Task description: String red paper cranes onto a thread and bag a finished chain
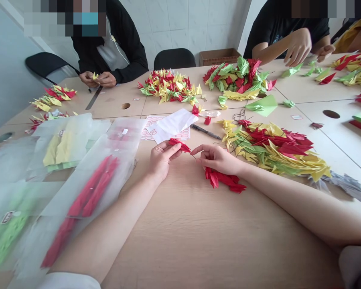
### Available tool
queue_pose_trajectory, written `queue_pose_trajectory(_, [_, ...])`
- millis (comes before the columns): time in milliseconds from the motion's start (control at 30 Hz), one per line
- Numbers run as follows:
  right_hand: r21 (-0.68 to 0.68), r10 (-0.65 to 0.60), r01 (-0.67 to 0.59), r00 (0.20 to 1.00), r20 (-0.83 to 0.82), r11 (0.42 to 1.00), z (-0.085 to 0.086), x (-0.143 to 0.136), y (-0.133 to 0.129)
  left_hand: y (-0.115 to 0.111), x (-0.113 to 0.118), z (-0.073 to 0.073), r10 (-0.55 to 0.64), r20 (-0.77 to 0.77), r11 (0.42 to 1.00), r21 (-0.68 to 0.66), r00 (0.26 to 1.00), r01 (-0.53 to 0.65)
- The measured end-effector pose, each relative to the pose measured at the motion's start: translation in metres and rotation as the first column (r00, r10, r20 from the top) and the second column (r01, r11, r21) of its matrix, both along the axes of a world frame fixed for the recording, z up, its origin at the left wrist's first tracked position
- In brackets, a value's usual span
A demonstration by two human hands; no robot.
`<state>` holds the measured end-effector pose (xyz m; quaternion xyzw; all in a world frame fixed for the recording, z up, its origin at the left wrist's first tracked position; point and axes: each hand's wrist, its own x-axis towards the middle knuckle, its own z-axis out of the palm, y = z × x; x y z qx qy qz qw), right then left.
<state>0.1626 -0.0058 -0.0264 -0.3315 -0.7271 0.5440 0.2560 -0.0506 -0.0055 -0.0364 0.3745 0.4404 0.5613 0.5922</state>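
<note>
My left hand (161, 159) is closed, pinching a red folded-paper crane (179, 145) between thumb and fingers above the table. Just to its right, my right hand (213, 157) has its thumb and fingers bent together around a thin dark strand (194, 157), a thread or a needle; its size hides which. The tip of the right index finger comes close to the crane's right end. Below the right hand and wrist lies a bunch of red folded-paper cranes (224, 180) on the table.
Clear bags of red paper cranes (93, 186) cover the left side. A pen (206, 131) and a white sheet (173, 124) lie beyond my hands. Strung multicoloured cranes (276, 148) lie at right. Another heap (170, 86) stands farther back. Two people work across the table.
</note>
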Motion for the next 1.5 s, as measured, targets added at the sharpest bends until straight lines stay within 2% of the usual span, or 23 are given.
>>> queue_pose_trajectory(167, [-0.011, -0.006, 0.006, 0.998, 0.060, 1.000, 0.005, 0.000, 0.000, 0.000, -0.002, 0.000, 0.012, -0.031, 1.000, -0.027, 0.999, -0.013])
queue_pose_trajectory(333, [-0.070, -0.018, 0.017, 1.000, -0.018, 0.997, 0.002, -0.002, -0.001, -0.004, 0.001, 0.002, 0.025, -0.076, 0.999, -0.043, 0.997, -0.028])
queue_pose_trajectory(500, [-0.081, -0.106, 0.101, 0.992, -0.061, 0.992, -0.003, -0.004, -0.002, -0.010, 0.005, 0.004, -0.111, -0.128, 0.994, -0.023, 0.986, 0.109])
queue_pose_trajectory(667, [-0.073, -0.177, 0.169, 0.978, -0.108, 0.983, -0.005, -0.003, 0.000, -0.011, 0.002, 0.004, -0.253, -0.232, 0.967, -0.046, 0.939, 0.249])
queue_pose_trajectory(833, [0.060, -0.133, 0.132, 0.991, 0.007, 0.989, -0.003, -0.001, -0.001, -0.012, 0.002, 0.004, -0.309, -0.315, 0.949, -0.044, 0.897, 0.312])
queue_pose_trajectory(933, [0.122, -0.154, 0.147, 0.987, 0.045, 0.982, -0.001, -0.002, -0.003, -0.013, 0.004, 0.003, -0.296, -0.358, 0.946, 0.022, 0.886, 0.325])
queue_pose_trajectory(1033, [0.142, -0.197, 0.194, 0.980, 0.012, 0.971, 0.000, -0.003, -0.006, -0.014, 0.005, 0.001, -0.256, -0.430, 0.940, 0.098, 0.866, 0.327])
queue_pose_trajectory(1133, [0.276, -0.257, 0.245, 0.967, 0.004, 0.929, 0.000, -0.002, -0.006, -0.014, 0.003, 0.000, -0.198, -0.527, 0.930, 0.165, 0.826, 0.328])
queue_pose_trajectory(1267, [0.434, -0.247, 0.219, 0.969, 0.009, 0.874, 0.001, 0.000, -0.006, -0.015, -0.001, -0.001, -0.156, -0.602, 0.915, 0.210, 0.783, 0.343])
queue_pose_trajectory(1367, [0.456, -0.233, 0.203, 0.973, 0.010, 0.867, 0.003, 0.000, -0.006, -0.015, -0.001, 0.000, -0.191, -0.574, 0.921, 0.176, 0.796, 0.348])
queue_pose_trajectory(1500, [0.444, -0.236, 0.216, 0.972, -0.011, 0.870, 0.005, 0.000, -0.008, -0.014, -0.001, 0.003, -0.382, -0.375, 0.911, 0.000, 0.845, 0.413])
